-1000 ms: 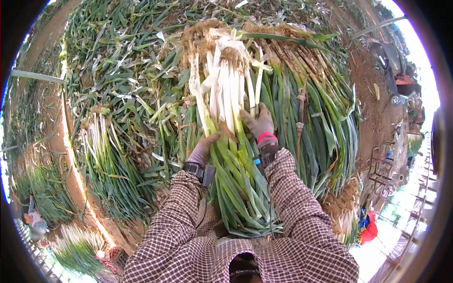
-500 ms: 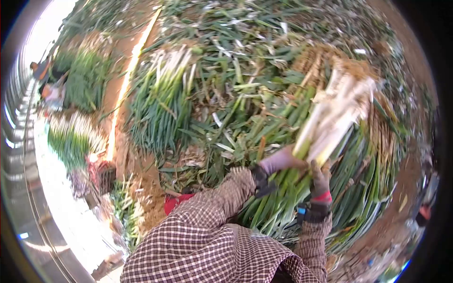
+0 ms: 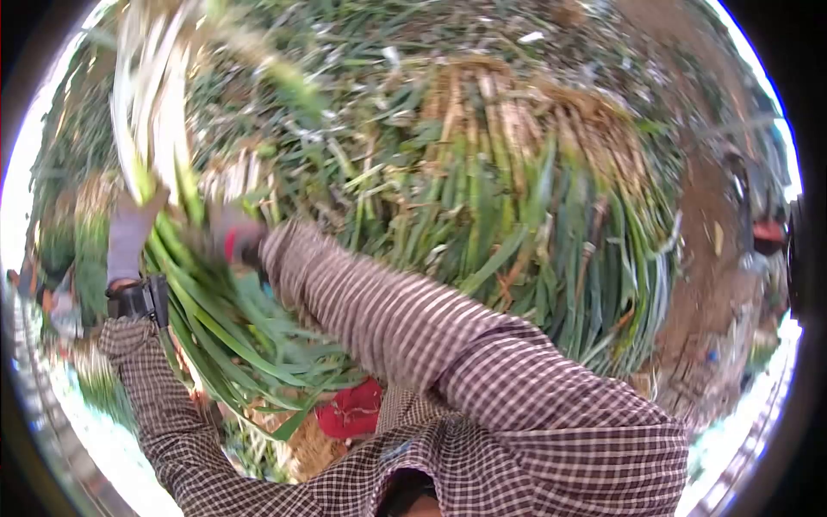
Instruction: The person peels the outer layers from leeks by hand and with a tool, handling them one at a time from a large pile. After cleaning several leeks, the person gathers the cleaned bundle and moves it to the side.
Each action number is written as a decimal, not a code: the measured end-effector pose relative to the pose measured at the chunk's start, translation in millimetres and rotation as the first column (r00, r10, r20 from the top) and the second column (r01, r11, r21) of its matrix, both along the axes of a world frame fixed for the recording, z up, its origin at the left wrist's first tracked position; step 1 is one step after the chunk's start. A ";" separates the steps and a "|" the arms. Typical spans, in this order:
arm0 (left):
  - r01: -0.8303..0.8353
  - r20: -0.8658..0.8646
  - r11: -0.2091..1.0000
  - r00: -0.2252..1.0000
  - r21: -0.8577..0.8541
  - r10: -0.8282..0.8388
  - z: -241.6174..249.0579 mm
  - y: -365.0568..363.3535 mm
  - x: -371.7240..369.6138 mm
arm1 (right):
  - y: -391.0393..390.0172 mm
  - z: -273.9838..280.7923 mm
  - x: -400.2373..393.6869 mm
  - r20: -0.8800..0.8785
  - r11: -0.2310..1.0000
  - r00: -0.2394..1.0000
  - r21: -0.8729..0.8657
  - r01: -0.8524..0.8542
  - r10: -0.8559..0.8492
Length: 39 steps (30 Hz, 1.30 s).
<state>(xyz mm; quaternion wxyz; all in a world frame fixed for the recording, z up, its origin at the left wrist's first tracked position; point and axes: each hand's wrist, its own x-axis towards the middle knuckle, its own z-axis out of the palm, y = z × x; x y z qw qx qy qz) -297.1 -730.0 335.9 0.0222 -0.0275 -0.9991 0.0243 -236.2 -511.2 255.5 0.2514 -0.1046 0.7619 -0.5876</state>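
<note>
Green and white: a bunch [image 3: 185,258] of leeks or big scallions, blurred with motion, sits at the far left, white stalks up toward the top edge, green leaves trailing down toward the person's lap.
Left hand [image 3: 131,233]: gloved in grey, it is wrapped round the bunch where white turns to green; the fingers look curled about the stalks, though blur hides each one.
Watch [image 3: 136,297]: a dark band sits on the left wrist, just above the checked cuff.
Right hand [image 3: 231,239]: it is reached across the body to the same bunch, just beside the left hand; a red glove cuff shows, but whether the fingers are shut round the stalks or only pressed against them I cannot tell.
Sleeve [image 3: 388,310]: brown-and-white check, stretched across the middle of the view.
Red cloth [image 3: 351,412]: it lies low down, under the trailing leaves.
Pile [image 3: 525,172]: more stalks lie stacked on the ground to the right, roots away from the person, well apart from the held bunch.
Soil [image 3: 698,215]: bare brown earth lies beyond the pile.
Doing it well: I'd judge both hands should stay close together at the stalks' firm part, so the loose leaves don't let the bunch splay.
</note>
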 end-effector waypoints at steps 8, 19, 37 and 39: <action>0.466 0.955 0.878 0.294 -0.113 -0.033 -271.5 149.7 195.1 | 288.7 -135.9 201.1 0.340 0.950 0.904 0.257 0.176 -0.259; 0.323 0.323 0.667 0.682 0.672 -0.656 -286.3 533.5 163.2 | 577.2 -220.5 307.2 -0.424 -0.084 0.416 0.774 0.627 -0.805; 0.744 0.159 0.405 0.382 0.532 -0.910 -281.0 634.5 268.1 | 495.0 -130.0 529.4 0.140 -0.098 -0.098 0.002 0.995 -0.985; 0.770 0.218 0.391 0.325 0.505 -0.920 -278.4 632.2 298.6 | 476.0 -107.9 590.7 0.318 -0.221 -0.193 -0.055 0.974 -0.928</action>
